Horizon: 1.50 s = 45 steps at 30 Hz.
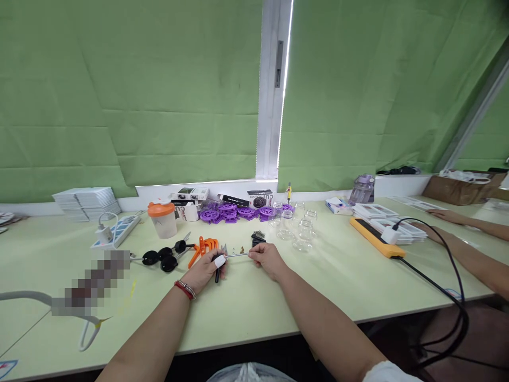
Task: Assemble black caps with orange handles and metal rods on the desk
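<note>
Between my two hands runs a thin silvery metal rod [237, 255], held roughly level just above the table. My left hand [207, 269], with something white on its thumb, is closed around the rod's left end. A black handle-like piece [217, 275] sticks out below its fingers; whether it joins the rod I cannot tell. My right hand [269, 260] pinches the rod's right end. Just beyond the hands lie small black parts [258, 237], and orange plastic pieces [202, 246] are beside the left hand. Black round-ended pieces with metal shafts [168, 263] lie farther left.
Purple plastic wheels [226, 213] and small boxes line the back, with clear glass cups [304, 233] to their right. An orange-lidded cup [162, 218] and a power strip [123, 231] stand left. A yellow power strip [374, 237] with cables lies right, near another person's arms [465, 254].
</note>
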Tool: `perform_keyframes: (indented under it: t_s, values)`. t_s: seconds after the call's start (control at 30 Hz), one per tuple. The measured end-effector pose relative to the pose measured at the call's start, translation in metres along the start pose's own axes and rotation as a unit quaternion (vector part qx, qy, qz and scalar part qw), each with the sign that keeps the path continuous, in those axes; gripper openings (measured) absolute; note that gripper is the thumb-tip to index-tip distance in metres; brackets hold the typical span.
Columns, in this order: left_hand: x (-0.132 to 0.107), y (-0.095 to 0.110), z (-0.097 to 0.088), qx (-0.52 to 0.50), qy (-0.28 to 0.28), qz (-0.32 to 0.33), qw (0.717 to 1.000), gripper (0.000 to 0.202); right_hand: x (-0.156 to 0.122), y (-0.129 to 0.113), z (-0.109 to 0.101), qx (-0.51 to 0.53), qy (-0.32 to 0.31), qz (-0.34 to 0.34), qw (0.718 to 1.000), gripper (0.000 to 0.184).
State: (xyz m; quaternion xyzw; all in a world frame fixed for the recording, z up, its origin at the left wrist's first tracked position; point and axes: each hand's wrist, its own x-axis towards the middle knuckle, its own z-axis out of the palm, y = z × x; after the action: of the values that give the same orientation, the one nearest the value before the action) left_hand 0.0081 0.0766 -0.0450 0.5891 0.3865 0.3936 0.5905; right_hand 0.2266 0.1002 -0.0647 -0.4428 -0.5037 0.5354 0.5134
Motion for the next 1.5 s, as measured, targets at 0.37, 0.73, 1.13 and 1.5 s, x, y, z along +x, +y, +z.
perform_keyframes:
  t_s: [0.37,0.73,1.13,1.5]
  values:
    - [-0.001,0.002,0.0,0.036,0.0,0.003,0.999,0.026,0.003,0.003,-0.002,0.039,0.003,0.0,0.999,0.036]
    - [0.0,0.001,-0.002,0.046,-0.002,0.005,0.999,0.028,0.004,0.004,-0.003,0.041,0.002,-0.004,0.999,0.036]
    - [0.003,0.005,-0.001,0.024,0.137,0.005,0.99,0.023,0.003,0.009,-0.001,-0.19,-0.001,-0.046,0.981,0.012]
    - [0.007,0.002,-0.006,-0.021,0.19,0.044,0.981,0.023,-0.001,0.007,0.038,-0.596,-0.106,-0.184,0.774,0.022]
